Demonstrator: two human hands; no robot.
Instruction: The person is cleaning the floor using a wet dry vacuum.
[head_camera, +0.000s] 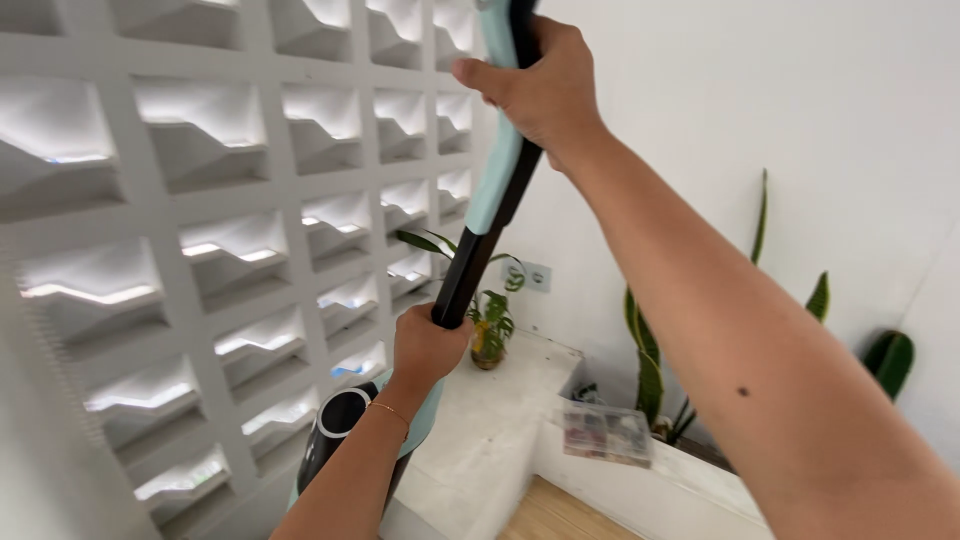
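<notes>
I hold a long upright appliance with a black tube and pale mint-green trim (497, 185), like a stick vacuum. My right hand (535, 80) grips the top of its handle near the upper edge of the view. My left hand (425, 350) is closed around the black tube lower down. Below that hand, the appliance's black and mint body (338, 425) shows beside my forearm. The lower end of the appliance is hidden.
A white lattice block wall (200, 250) fills the left. A white stepped ledge (500, 420) carries a small potted plant (490, 325) and a clear plastic box (607, 432). Tall green plants (650, 370) stand by the white wall, with a wall socket (537, 275) behind. Wooden floor (560, 515) shows below.
</notes>
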